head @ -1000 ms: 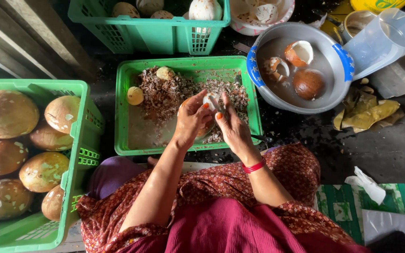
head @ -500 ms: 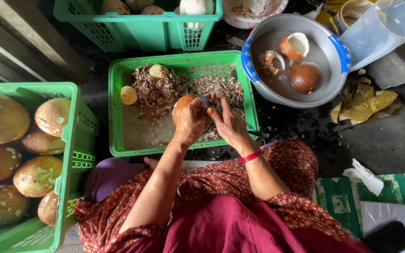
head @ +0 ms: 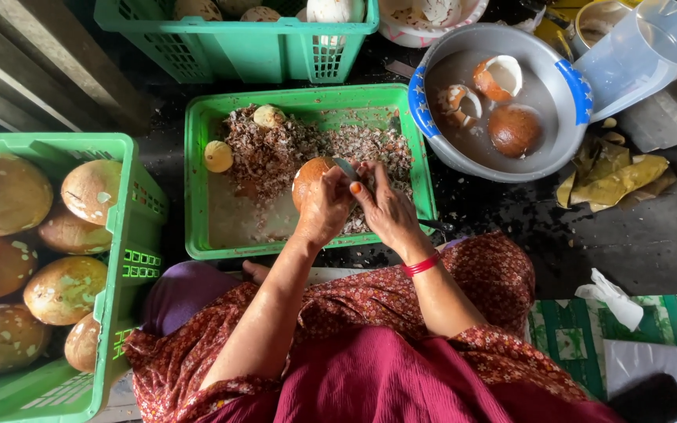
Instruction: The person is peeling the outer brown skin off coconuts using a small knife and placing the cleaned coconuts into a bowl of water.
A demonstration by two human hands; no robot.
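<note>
My left hand (head: pixel 324 210) grips a brown round coconut (head: pixel 308 175) over the shallow green crate (head: pixel 197 196) in front of me. My right hand (head: pixel 384 205) holds a small metal blade (head: pixel 348 168) with its tip against the coconut's top. The crate holds a heap of brown and white shavings (head: pixel 291 149) and two small pale peeled pieces (head: pixel 219 156) near its far left. A red band circles my right wrist.
A green crate (head: pixel 131 258) at my left holds several brown coconuts. A metal basin (head: pixel 558 141) at the far right holds opened coconut pieces in water. Another green crate (head: pixel 276 47) stands farther away, a plastic jug (head: pixel 644 47) at top right, yellow scraps beside the basin.
The coconut has turned in my left hand: a second ago its white side showed, now its brown side faces up. The blade now rests at its top.
</note>
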